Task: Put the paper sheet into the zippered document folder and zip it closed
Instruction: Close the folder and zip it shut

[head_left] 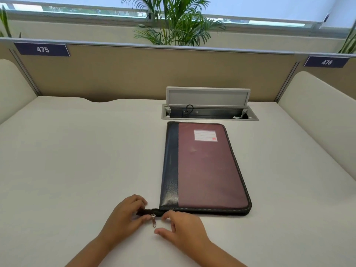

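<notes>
The folder [208, 168] lies flat on the white desk [77, 160]. It is shut. Its front is dark red, with a black strip down the left side and a small white label [205, 135] near the top. The zipper runs around its edge.

A short black zipper tail [148, 211] sticks out past the near left corner of the folder. The left hand [125, 214] has its grip closed on the end of that tail, pinching it between thumb and fingers. A small silver zipper pull [154, 220] hangs down from the tail and rests on the desk.

The right hand [183, 230] is just beside the pull. Its grip is open, with the fingers curled and the thumb spread out. It holds nothing. Its fingertips are near the folder's corner.

The paper sheet cannot be seen.

Behind the folder, a cable box [210, 112] in the desk has its lid up. A green plant [177, 22] stands behind the desk wall.
</notes>
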The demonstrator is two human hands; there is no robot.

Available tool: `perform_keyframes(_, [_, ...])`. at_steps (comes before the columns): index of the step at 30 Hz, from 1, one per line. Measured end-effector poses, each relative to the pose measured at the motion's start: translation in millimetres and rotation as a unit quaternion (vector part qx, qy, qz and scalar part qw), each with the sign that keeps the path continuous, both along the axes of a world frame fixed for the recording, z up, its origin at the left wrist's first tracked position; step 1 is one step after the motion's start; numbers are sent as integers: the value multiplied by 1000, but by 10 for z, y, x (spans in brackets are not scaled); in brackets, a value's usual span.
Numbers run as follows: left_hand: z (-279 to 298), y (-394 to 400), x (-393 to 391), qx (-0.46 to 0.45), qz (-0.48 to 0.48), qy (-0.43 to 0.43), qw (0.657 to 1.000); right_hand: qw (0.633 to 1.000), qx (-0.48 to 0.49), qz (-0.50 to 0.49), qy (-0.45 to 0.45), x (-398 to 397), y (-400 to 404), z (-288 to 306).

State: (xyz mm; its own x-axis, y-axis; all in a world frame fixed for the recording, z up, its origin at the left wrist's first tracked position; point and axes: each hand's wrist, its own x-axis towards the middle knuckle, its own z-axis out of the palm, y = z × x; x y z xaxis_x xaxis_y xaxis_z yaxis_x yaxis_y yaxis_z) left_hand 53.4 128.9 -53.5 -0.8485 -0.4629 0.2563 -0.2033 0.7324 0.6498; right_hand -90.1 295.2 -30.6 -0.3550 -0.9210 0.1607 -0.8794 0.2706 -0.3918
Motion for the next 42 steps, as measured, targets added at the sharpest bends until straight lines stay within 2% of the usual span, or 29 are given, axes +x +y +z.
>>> perform_keyframes(2, [-9,0,-4,0,0,10,1000,1000,9,-24,3,58,-75,37])
perform_keyframes(6, [-28,-2,-14,3,9,21,1000,998,39,15,-56,118,-157,12])
perform_keyframes(8, [-39,-2,-17,-2,12,21,1000,1000,9,-4,13,107,-155,-1])
perform_keyframes(9, [-47,-4,-20,-9,13,21,1000,1000,10,-29,7,125,-150,2])
perform_keyframes(12, [-76,-14,-30,-53,6,14,998,998,2,-39,47,158,-200,-60])
perform_keyframes(16, [-121,-38,-30,-103,3,12,995,997,-31,-67,39,116,-202,-124])
perform_keyframes(19, [-138,-40,-37,-137,13,14,990,996,-57,-73,-1,71,-192,-160])
perform_keyframes(30, [-141,-17,-42,-251,49,-37,966,994,-47,-97,-6,-69,5,-193])
perform_keyframes(42, [-108,16,-49,-258,62,-44,963,991,-65,-115,-30,-242,176,-214])
